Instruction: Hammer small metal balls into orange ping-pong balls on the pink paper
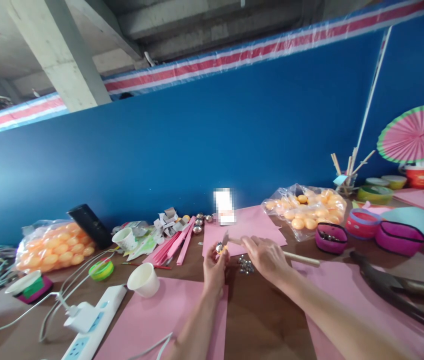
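Above the brown table [264, 320], the left hand [215, 267] pinches a silver bell [219, 247]; the right hand [266, 255] grips a wooden-handled blade [298, 257], tip beside the bell. Behind, a plastic bag [277, 197] holds orange balls [311, 210]; a magenta pouch [331, 229] holds metal bits.

Your left hand [215, 267] pinches a bell [219, 247] above the table [257, 320]. Your right hand [266, 257] grips a tool [302, 258] with a wooden handle, its metal tip at the bell. More bells [246, 265] lie between your hands. A cup [143, 280] sits by pink paper [152, 320] to the left, and a bag of orange balls [305, 207] lies farther back.
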### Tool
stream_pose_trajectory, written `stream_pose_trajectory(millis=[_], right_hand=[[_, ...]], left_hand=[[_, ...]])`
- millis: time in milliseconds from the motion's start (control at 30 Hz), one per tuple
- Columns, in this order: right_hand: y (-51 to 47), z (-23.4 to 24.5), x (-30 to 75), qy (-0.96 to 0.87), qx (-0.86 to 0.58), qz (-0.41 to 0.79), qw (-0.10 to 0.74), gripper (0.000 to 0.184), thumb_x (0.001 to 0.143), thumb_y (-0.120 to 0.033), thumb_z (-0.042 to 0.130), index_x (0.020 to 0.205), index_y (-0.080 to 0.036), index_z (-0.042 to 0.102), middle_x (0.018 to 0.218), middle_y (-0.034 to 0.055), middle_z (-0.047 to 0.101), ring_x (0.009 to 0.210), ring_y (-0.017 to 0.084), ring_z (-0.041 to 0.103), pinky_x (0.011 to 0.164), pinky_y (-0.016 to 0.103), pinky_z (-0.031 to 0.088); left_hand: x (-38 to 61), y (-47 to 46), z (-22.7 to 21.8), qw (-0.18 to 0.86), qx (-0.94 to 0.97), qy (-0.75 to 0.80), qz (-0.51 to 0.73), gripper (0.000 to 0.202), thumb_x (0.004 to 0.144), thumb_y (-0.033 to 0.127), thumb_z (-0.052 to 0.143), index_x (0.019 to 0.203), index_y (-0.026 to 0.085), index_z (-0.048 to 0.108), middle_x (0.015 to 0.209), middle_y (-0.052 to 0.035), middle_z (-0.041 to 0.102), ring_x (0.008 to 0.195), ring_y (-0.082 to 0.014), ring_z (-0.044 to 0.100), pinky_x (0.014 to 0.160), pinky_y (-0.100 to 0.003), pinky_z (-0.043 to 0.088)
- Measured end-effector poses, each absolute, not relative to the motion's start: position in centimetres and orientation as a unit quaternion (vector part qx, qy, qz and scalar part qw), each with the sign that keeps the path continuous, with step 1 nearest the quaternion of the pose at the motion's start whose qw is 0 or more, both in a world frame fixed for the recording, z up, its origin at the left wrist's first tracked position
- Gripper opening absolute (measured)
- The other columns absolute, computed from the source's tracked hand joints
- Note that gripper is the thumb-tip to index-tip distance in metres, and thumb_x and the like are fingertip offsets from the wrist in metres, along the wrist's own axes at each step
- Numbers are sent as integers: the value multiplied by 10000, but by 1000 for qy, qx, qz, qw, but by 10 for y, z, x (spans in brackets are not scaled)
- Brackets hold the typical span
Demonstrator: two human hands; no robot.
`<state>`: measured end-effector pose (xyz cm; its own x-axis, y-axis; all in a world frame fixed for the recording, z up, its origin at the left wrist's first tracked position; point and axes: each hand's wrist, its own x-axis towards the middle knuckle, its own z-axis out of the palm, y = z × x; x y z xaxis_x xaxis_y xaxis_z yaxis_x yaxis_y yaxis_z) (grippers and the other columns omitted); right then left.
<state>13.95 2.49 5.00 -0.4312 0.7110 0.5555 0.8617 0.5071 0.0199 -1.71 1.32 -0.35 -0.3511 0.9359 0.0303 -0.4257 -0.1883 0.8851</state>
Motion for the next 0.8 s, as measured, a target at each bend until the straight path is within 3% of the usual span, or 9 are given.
stream_pose_trajectory(millis=[433, 600, 800], right_hand=[[24, 46, 137, -820, -473, -149, 285, 232, 888, -267, 339, 1000, -240, 541, 722, 24, 619, 601, 127, 547, 544, 242, 263], [24, 44, 135, -833, -462, -154, 261, 201, 875, -234, 369, 933, -221, 561, 676, 19, 606, 554, 117, 526, 520, 245, 238], [24, 45, 137, -815, -475, -155, 295, 243, 895, -267, 332, 1010, -244, 544, 724, 23, 615, 613, 130, 540, 561, 246, 261]], left_hand=[[-17, 14, -5, 479, 326, 413, 702, 469, 612, 246, 703, 1048, 196, 535, 859, -26, 598, 698, -84, 576, 690, -232, 449], [-18, 14, -5, 484, 314, 415, 704, 465, 606, 227, 709, 1035, 202, 534, 885, -27, 602, 759, -93, 583, 740, -243, 444], [-19, 12, -4, 471, 332, 432, 694, 495, 617, 260, 701, 1073, 197, 520, 910, -48, 607, 792, -114, 581, 764, -264, 435]])
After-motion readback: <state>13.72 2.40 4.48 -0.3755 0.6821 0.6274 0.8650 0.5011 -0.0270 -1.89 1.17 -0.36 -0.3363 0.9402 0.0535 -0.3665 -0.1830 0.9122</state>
